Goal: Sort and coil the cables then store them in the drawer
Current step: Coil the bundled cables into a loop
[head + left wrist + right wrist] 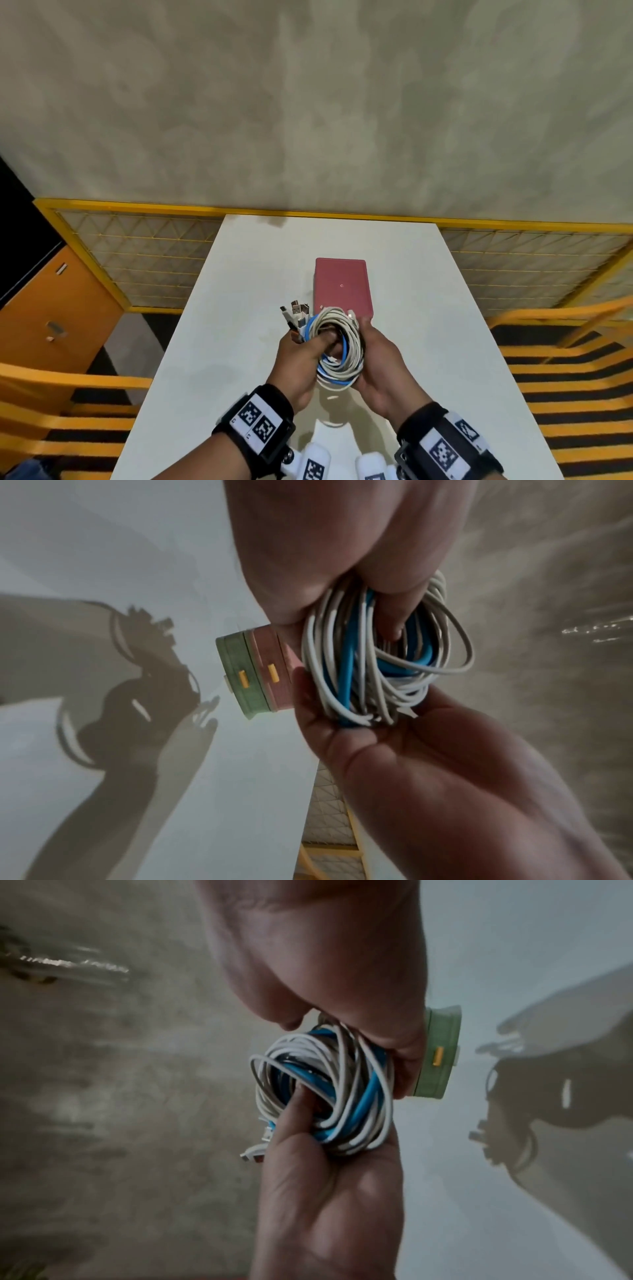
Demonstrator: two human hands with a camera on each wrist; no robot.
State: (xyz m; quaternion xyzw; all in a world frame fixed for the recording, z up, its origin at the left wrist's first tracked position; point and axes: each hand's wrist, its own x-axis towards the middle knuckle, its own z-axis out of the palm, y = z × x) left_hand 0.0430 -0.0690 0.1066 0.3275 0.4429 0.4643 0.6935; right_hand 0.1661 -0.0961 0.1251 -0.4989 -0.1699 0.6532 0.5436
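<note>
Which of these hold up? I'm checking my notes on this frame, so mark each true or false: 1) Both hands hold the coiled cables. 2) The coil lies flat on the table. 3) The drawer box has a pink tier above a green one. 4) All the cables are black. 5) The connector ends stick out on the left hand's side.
1) True: the left hand and right hand both grip the coiled cables.
2) False: the coil is held up above the white table.
3) True: the drawer box shows a pink tier on a green tier.
4) False: they are mostly white, with blue.
5) True: the connector ends stick out by the left hand.
</note>
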